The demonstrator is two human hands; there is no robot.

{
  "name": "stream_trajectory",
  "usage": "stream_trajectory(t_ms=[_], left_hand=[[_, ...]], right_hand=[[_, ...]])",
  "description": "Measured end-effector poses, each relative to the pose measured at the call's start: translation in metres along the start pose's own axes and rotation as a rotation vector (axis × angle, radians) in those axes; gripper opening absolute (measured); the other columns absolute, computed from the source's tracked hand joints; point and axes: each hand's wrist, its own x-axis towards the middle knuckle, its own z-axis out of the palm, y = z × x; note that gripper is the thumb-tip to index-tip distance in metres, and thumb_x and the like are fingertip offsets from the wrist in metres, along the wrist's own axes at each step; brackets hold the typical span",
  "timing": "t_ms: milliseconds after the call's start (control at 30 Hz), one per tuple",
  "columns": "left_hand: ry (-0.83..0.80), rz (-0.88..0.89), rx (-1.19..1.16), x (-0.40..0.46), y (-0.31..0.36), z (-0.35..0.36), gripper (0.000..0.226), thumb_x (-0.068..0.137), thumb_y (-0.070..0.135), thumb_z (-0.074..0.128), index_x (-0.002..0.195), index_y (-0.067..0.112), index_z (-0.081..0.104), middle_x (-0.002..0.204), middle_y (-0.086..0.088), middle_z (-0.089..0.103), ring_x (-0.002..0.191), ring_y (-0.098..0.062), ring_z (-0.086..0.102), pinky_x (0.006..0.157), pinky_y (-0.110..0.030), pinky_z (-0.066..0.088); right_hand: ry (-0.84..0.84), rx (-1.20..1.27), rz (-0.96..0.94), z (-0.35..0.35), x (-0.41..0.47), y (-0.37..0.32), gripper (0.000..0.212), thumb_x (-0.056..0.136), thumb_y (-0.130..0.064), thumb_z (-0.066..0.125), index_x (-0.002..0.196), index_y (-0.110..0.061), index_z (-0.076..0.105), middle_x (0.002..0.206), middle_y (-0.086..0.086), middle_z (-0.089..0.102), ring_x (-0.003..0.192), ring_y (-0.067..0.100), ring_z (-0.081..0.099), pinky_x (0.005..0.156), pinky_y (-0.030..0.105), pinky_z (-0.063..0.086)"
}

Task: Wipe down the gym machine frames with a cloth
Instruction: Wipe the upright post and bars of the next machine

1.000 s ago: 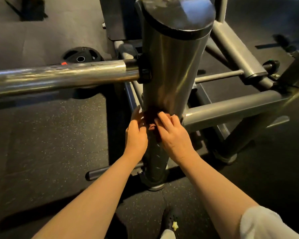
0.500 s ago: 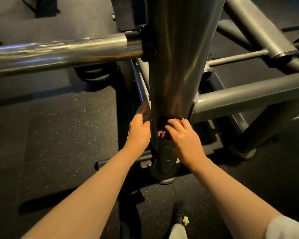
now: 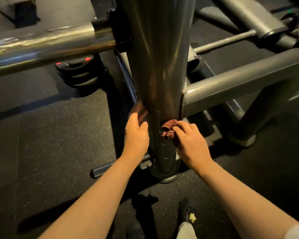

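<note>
A thick grey upright post [image 3: 160,57] of the gym machine frame rises in the middle of the view. My right hand [image 3: 191,144] holds a bunched reddish-brown cloth [image 3: 168,129] against the post's lower right side, just below the joint with a horizontal frame tube [image 3: 245,80]. My left hand [image 3: 136,135] cups the post's left side at the same height, fingers curled behind it. The far side of the post is hidden.
A shiny chrome bar [image 3: 47,44] sticks out to the left at head height. Black weight plates [image 3: 79,71] lie stacked on the rubber floor [image 3: 50,135] behind it. More slanted frame tubes [image 3: 248,16] cross at the upper right. My shoe [image 3: 188,213] stands near the post's foot.
The view has moved closer and lower on the post. My right hand has shifted slightly right with the cloth, which now shows more clearly; my left hand stays on the left side.
</note>
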Motion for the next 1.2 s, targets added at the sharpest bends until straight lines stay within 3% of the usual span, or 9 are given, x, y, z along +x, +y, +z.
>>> stream_trajectory(t_ms=[167, 333, 467, 633, 800, 900, 967, 1100, 1200], left_hand=[[-0.016, 0.021, -0.003, 0.000, -0.013, 0.003, 0.047, 0.095, -0.003, 0.042, 0.127, 0.030, 0.050, 0.129, 0.007, 0.056, 0.125, -0.007, 0.050, 0.110, -0.035, 0.039], [0.003, 0.050, 0.017, -0.004, -0.022, 0.003, 0.047, 0.093, -0.007, 0.041, 0.114, 0.034, 0.050, 0.113, 0.010, 0.059, 0.108, -0.003, 0.057, 0.093, -0.022, 0.046], [-0.030, -0.023, 0.006, -0.005, -0.036, -0.002, 0.050, 0.094, -0.004, 0.043, 0.120, 0.038, 0.048, 0.129, 0.003, 0.056, 0.119, -0.008, 0.054, 0.101, -0.030, 0.045], [-0.079, -0.059, 0.066, -0.003, -0.049, -0.010, 0.054, 0.091, -0.008, 0.039, 0.099, 0.043, 0.051, 0.101, 0.014, 0.059, 0.084, 0.014, 0.057, 0.070, -0.008, 0.043], [-0.113, -0.094, 0.145, 0.006, -0.052, -0.010, 0.030, 0.098, 0.003, 0.042, 0.097, 0.032, 0.050, 0.086, 0.013, 0.052, 0.069, 0.002, 0.050, 0.054, -0.006, 0.039], [-0.145, -0.131, 0.192, 0.010, -0.057, -0.013, 0.033, 0.097, 0.003, 0.044, 0.125, 0.017, 0.053, 0.113, -0.011, 0.061, 0.102, -0.022, 0.060, 0.086, -0.023, 0.050], [-0.187, -0.110, 0.201, 0.011, -0.059, -0.016, 0.052, 0.097, 0.001, 0.043, 0.143, 0.025, 0.042, 0.136, -0.004, 0.052, 0.120, -0.019, 0.054, 0.103, -0.034, 0.045], [-0.212, -0.134, 0.161, 0.013, -0.055, -0.019, 0.046, 0.098, -0.001, 0.039, 0.138, 0.019, 0.043, 0.107, -0.007, 0.061, 0.065, -0.014, 0.063, 0.055, -0.023, 0.054], [-0.180, -0.140, 0.147, 0.013, -0.055, -0.017, 0.042, 0.099, 0.002, 0.041, 0.133, 0.025, 0.047, 0.112, -0.021, 0.061, 0.062, -0.021, 0.062, 0.052, -0.029, 0.054]], right_hand=[[0.466, 0.141, -0.002, -0.029, 0.047, -0.036, 0.043, 0.088, -0.016, 0.069, 0.124, 0.004, 0.055, 0.136, 0.023, 0.048, 0.118, 0.041, 0.051, 0.102, 0.041, 0.041], [0.414, 0.041, -0.038, -0.007, 0.059, -0.050, 0.037, 0.087, -0.010, 0.063, 0.119, 0.008, 0.059, 0.134, 0.027, 0.050, 0.124, 0.043, 0.039, 0.105, 0.051, 0.040], [0.035, 0.073, 0.069, 0.036, -0.003, -0.040, 0.035, 0.077, -0.002, 0.073, 0.111, 0.000, 0.064, 0.124, 0.018, 0.058, 0.105, 0.037, 0.051, 0.083, 0.046, 0.054], [0.438, 0.105, 0.020, 0.015, 0.028, -0.056, 0.037, 0.086, -0.002, 0.066, 0.121, 0.004, 0.057, 0.136, 0.019, 0.043, 0.121, 0.039, 0.045, 0.106, 0.039, 0.039], [0.531, -0.082, -0.175, 0.032, 0.052, -0.034, 0.021, 0.094, -0.006, 0.055, 0.105, 0.003, 0.071, 0.127, 0.016, 0.050, 0.115, 0.036, 0.044, 0.099, 0.041, 0.046], [0.266, -0.106, -0.170, 0.057, 0.016, -0.025, 0.026, 0.098, -0.011, 0.047, 0.097, 0.001, 0.070, 0.115, 0.017, 0.061, 0.100, 0.034, 0.046, 0.076, 0.044, 0.052], [0.171, -0.063, -0.054, 0.060, -0.001, -0.032, 0.031, 0.096, -0.015, 0.042, 0.095, 0.000, 0.069, 0.113, 0.017, 0.063, 0.097, 0.031, 0.043, 0.070, 0.042, 0.052], [0.504, -0.070, -0.089, 0.037, 0.032, -0.040, 0.020, 0.094, -0.004, 0.054, 0.111, 0.000, 0.064, 0.129, 0.014, 0.047, 0.107, 0.033, 0.043, 0.096, 0.030, 0.040], [0.579, -0.122, -0.141, 0.032, 0.050, -0.031, 0.020, 0.089, -0.005, 0.067, 0.109, 0.000, 0.066, 0.130, 0.012, 0.042, 0.108, 0.033, 0.043, 0.101, 0.028, 0.038]])
